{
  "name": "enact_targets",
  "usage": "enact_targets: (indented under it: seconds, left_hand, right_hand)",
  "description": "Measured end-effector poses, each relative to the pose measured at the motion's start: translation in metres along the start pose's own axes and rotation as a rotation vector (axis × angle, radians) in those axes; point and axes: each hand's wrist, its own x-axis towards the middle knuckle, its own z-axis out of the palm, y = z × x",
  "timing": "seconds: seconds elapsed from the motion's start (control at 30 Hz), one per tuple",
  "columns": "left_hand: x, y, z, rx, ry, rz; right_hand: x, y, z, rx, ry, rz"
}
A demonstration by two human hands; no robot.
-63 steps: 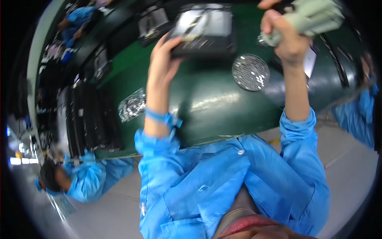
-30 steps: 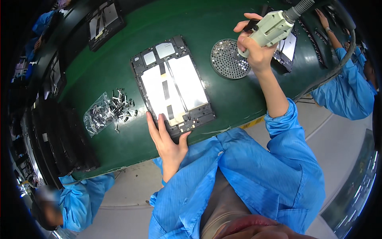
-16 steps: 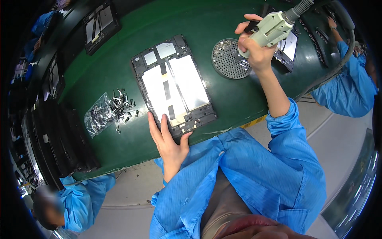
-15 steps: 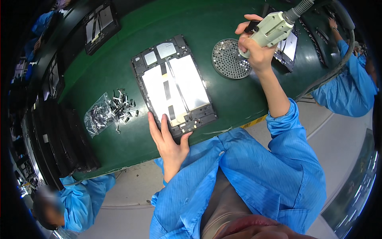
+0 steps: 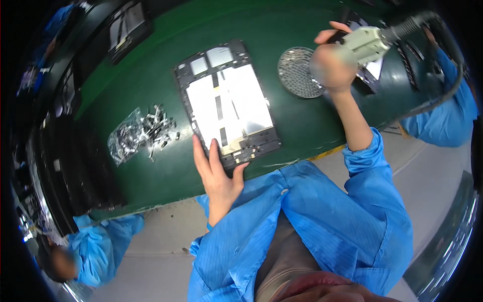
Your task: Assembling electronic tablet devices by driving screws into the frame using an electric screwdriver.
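Note:
A tablet-like panel, black-framed with bright silver sheets and dark strips, lies face up in front of me. My left hand rests at its lower left corner, fingers spread along the edge and thumb by the near edge. In my right hand is a pale grey-green electric screwdriver with a black lever and a ribbed cord sleeve. This hand is blurred and hovers at the right side of a round perforated dish with small shiny pieces. The tool's tip is hidden.
Left of the panel, small metallic parts spill from a clear plastic bag. Black frames are stacked at the far left. Another panel lies at the back left. A thick cable curves down at right. Co-workers' blue sleeves show on both sides.
The screwdriver has swung to the right and tilted in my right hand, which stays beside the dish. The view has shifted slightly; my left hand stays on the panel's corner.

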Motion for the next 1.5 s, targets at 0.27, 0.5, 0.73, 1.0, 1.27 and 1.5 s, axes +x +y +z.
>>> enact_targets:
  seconds: [0.27,0.5,0.73,1.0,1.27,1.5]
  left_hand:
    - [0.004,-0.01,-0.011,-0.268,0.03,0.017]
    - [0.063,-0.056,-0.062,0.188,0.249,0.07]
    - [0.111,-0.091,-0.067,0.306,-0.035,0.254]
    - [0.14,-0.08,-0.092,-0.109,-0.115,-0.04]
    - [0.148,-0.096,-0.107,-0.196,-0.111,-0.212]
    - [0.142,-0.103,-0.104,-0.283,-0.142,-0.339]
  right_hand:
    - [0.003,0.007,-0.021,0.181,-0.218,0.025]
    - [0.007,0.001,-0.004,0.03,-0.134,-0.003]
    - [0.025,-0.033,0.027,0.045,-0.042,-0.014]
    - [0.045,-0.06,0.067,0.246,-0.04,-0.017]
    - [0.054,-0.056,0.114,0.406,-0.084,0.028]
    - [0.054,-0.078,0.165,0.462,0.074,0.121]
